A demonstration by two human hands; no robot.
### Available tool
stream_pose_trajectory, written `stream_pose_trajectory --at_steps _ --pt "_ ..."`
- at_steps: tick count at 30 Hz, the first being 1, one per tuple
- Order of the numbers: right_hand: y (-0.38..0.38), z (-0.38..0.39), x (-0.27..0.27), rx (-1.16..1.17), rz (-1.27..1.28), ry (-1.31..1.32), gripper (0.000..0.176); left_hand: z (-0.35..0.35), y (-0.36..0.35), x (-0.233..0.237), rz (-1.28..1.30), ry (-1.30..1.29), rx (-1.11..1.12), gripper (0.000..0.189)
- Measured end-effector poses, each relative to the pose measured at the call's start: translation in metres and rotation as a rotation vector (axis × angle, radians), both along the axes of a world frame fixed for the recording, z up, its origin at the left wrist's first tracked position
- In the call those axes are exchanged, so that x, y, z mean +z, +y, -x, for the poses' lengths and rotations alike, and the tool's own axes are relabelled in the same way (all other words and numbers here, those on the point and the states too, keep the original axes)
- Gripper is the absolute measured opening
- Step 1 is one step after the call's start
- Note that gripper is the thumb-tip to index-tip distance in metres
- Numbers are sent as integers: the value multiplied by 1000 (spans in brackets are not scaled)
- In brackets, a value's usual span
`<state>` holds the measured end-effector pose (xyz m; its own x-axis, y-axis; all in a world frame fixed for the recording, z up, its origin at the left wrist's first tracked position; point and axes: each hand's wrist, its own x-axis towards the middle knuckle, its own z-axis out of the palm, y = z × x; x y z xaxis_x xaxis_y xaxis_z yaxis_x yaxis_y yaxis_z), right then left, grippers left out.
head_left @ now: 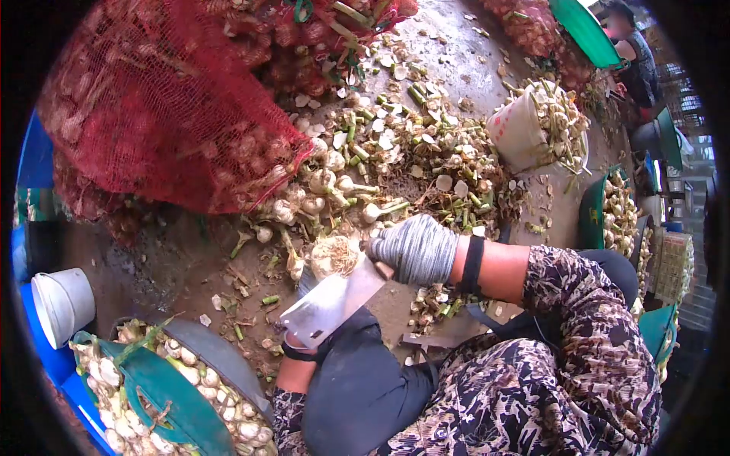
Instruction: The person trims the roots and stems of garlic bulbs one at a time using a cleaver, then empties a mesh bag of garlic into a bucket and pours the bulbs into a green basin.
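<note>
While garlic (333,254) sits alongside, the right grip (414,249) encircles a cleaver's handle (385,270).

A garlic-handling workplace, probably a shed: red mesh sacks (167,114), tubs (591,213) of garlic bulbs (620,214), floor (442,34) littered with cut stalks (417,94).

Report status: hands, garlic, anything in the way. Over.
Right hand gripping cleaver. Left hand mostly hidden behind cleaver, grip unclear. Garlic bulb close to cleaver, contact unclear. Trimmings heaped on ground beyond.
</note>
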<state>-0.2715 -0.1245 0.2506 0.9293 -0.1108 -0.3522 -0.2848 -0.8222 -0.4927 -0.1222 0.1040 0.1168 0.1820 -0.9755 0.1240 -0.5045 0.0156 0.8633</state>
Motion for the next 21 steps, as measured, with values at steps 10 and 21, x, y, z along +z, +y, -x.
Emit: stream_pose_trajectory --at_steps 10,21 --pt "-45 12 -84 -566 -45 -54 19 18 -18 61 20 927 312 39" --pt "11 6 10 -154 -36 -145 14 0 -11 -1 -68 -230 42 61"
